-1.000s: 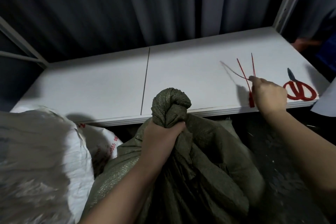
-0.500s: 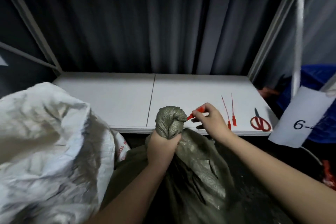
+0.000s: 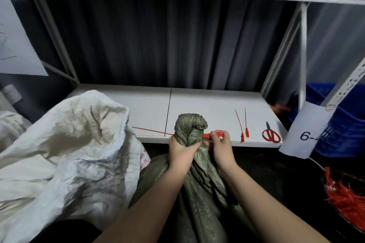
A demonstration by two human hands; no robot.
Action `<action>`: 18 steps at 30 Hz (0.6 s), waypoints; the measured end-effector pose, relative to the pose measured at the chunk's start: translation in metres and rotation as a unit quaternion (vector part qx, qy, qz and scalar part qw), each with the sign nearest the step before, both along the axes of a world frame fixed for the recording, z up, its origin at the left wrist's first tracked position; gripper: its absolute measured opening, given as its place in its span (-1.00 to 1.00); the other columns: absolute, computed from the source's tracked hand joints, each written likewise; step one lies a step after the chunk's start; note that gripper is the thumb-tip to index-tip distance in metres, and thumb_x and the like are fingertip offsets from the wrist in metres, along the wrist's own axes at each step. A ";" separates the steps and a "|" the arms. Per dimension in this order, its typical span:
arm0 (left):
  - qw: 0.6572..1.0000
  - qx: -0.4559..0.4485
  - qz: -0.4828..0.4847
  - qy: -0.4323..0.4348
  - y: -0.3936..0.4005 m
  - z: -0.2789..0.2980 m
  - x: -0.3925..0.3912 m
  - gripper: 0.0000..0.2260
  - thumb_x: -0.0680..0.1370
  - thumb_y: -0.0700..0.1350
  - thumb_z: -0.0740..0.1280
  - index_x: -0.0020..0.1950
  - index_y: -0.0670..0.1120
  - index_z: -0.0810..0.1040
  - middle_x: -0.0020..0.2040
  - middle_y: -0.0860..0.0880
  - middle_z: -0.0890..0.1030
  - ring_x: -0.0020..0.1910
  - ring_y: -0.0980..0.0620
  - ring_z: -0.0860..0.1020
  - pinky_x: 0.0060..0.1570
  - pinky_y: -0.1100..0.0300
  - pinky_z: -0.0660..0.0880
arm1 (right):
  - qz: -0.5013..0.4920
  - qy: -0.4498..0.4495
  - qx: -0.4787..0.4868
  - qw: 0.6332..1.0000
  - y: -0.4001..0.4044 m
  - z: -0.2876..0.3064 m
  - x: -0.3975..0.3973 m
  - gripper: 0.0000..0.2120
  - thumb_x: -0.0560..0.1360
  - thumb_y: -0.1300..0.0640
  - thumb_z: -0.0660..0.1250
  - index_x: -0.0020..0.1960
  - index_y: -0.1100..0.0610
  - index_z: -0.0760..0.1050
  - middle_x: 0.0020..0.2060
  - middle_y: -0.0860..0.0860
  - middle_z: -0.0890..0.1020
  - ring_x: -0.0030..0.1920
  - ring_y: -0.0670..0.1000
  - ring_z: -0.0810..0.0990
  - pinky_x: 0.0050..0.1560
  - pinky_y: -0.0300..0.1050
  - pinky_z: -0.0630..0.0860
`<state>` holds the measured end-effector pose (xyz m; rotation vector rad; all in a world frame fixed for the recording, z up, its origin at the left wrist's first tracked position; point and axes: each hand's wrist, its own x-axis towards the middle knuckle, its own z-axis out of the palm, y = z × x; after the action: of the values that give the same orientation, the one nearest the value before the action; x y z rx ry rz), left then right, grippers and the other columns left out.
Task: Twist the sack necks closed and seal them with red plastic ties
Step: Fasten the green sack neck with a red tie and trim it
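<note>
A green woven sack (image 3: 199, 189) stands in front of me with its neck (image 3: 189, 128) twisted into a knob. My left hand (image 3: 178, 150) grips the neck just below the knob. My right hand (image 3: 221, 146) pinches the flat head of a red plastic tie (image 3: 215, 134) right of the neck. The tie's thin tail passes behind the neck and sticks out left over the shelf. Two more red ties (image 3: 244, 126) lie on the white shelf (image 3: 213, 104) to the right.
Red-handled scissors (image 3: 271, 134) lie at the shelf's right end. A big white sack (image 3: 65, 144) fills the left. A paper label (image 3: 308, 130) hangs at right before a blue crate (image 3: 343, 124). A dark bowl of red scraps (image 3: 345, 201) sits low right.
My right hand picked one red tie off the shelf, carried it left to the sack neck and laid its tail behind the neck. The left hand kept its grip.
</note>
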<state>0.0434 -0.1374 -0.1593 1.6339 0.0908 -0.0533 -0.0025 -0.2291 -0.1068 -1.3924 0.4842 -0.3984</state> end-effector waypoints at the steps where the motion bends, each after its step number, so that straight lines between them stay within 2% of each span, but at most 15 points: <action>1: 1.000 -0.001 0.002 -0.001 0.000 0.002 -0.001 -0.47 0.07 0.16 0.54 -0.06 -0.07 0.63 -0.03 -0.11 0.65 -0.05 -0.05 0.65 0.03 -0.06 0.58 | -0.011 -0.006 -0.009 1.000 0.001 0.000 -0.001 -0.98 0.62 0.28 0.12 0.04 0.23 0.29 -0.32 0.02 0.50 -0.44 -0.17 0.55 -0.45 -0.46 0.39; 3: 1.000 0.004 0.015 -0.010 -0.002 0.004 -0.004 -0.52 0.08 0.16 0.53 -0.11 -0.06 0.63 -0.08 -0.10 0.66 -0.08 -0.07 0.66 -0.03 -0.05 0.59 | -0.038 -0.007 -0.029 0.999 0.003 -0.005 -0.001 -0.91 0.60 0.27 0.18 0.09 0.24 0.31 -0.28 0.01 0.50 -0.31 -0.05 0.55 -0.35 -0.46 0.41; 5: 0.999 0.010 0.034 -0.019 -0.005 -0.002 -0.001 -0.51 0.08 0.19 0.53 -0.11 -0.04 0.61 -0.09 -0.08 0.66 -0.09 -0.08 0.65 -0.06 -0.05 0.59 | -0.040 -0.004 -0.010 0.999 0.006 -0.011 -0.002 -0.74 0.55 0.27 0.28 0.20 0.21 0.32 -0.23 0.03 0.56 -0.18 0.00 0.55 -0.15 -0.33 0.46; 6: 0.999 0.010 0.041 -0.026 -0.008 -0.011 0.003 -0.50 0.08 0.21 0.54 -0.10 -0.03 0.60 -0.09 -0.07 0.66 -0.09 -0.08 0.66 -0.06 -0.05 0.60 | -0.038 -0.008 0.019 0.999 0.007 -0.013 -0.002 -0.65 0.53 0.30 0.31 0.26 0.17 0.30 -0.20 0.05 0.59 -0.17 -0.02 0.57 -0.07 -0.27 0.47; 8: 0.998 0.025 0.051 -0.025 -0.011 -0.022 0.008 -0.46 0.08 0.24 0.56 -0.08 -0.02 0.61 -0.08 -0.07 0.66 -0.08 -0.06 0.66 -0.07 -0.05 0.60 | -0.028 -0.031 0.091 0.995 0.009 -0.015 -0.002 -0.59 0.51 0.39 0.29 0.30 0.18 0.30 -0.17 0.07 0.62 -0.21 -0.11 0.61 -0.04 -0.29 0.50; 10: 0.997 0.036 0.061 -0.021 -0.011 -0.021 0.007 -0.39 0.05 0.25 0.55 -0.03 -0.05 0.59 -0.06 -0.06 0.65 -0.06 -0.06 0.65 -0.06 -0.04 0.60 | -0.024 -0.041 0.111 0.993 0.010 -0.016 -0.002 -0.71 0.51 0.42 0.26 0.21 0.28 0.44 -0.19 0.07 0.63 -0.27 -0.17 0.62 -0.12 -0.35 0.53; 13: 0.996 0.053 0.070 -0.022 -0.006 0.008 -0.009 -0.31 0.04 0.20 0.53 0.05 -0.13 0.52 -0.01 -0.09 0.62 0.00 -0.08 0.62 0.00 -0.02 0.57 | -0.072 -0.018 0.020 0.997 0.014 -0.022 -0.004 -0.90 0.53 0.33 0.29 -0.01 0.30 0.56 -0.30 0.01 0.61 -0.35 -0.24 0.55 -0.20 -0.32 0.48; 15: 0.995 0.061 0.078 -0.031 -0.005 0.017 -0.016 -0.36 0.12 0.04 0.59 0.09 -0.19 0.50 0.04 -0.14 0.58 0.04 -0.10 0.58 0.06 0.00 0.53 | -0.116 -0.023 -0.048 0.992 0.019 -0.023 -0.007 -0.94 0.57 0.28 0.24 -0.05 0.22 0.49 -0.34 -0.06 0.55 -0.40 -0.28 0.49 -0.26 -0.33 0.42; 16: 0.994 0.060 0.086 -0.035 -0.005 0.019 -0.016 -0.40 0.16 -0.05 0.60 0.10 -0.21 0.49 0.05 -0.15 0.57 0.05 -0.11 0.57 0.08 0.01 0.51 | -0.130 -0.030 -0.063 0.989 0.022 -0.021 -0.009 -0.95 0.59 0.26 0.21 -0.03 0.20 0.44 -0.31 -0.07 0.54 -0.34 -0.28 0.49 -0.26 -0.34 0.40; 18: 0.993 0.052 0.099 -0.036 -0.003 0.020 -0.016 -0.46 0.20 -0.13 0.59 0.10 -0.23 0.49 0.05 -0.17 0.57 0.06 -0.13 0.56 0.10 0.00 0.50 | -0.134 -0.029 -0.095 0.986 0.025 -0.018 -0.011 -0.92 0.61 0.21 0.18 -0.03 0.21 0.38 -0.26 -0.02 0.52 -0.26 -0.17 0.47 -0.26 -0.27 0.32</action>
<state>0.0274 -0.1407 -0.1393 1.7219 0.2036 0.1651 -0.0131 -0.2037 -0.1253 -1.4986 0.6009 -0.7179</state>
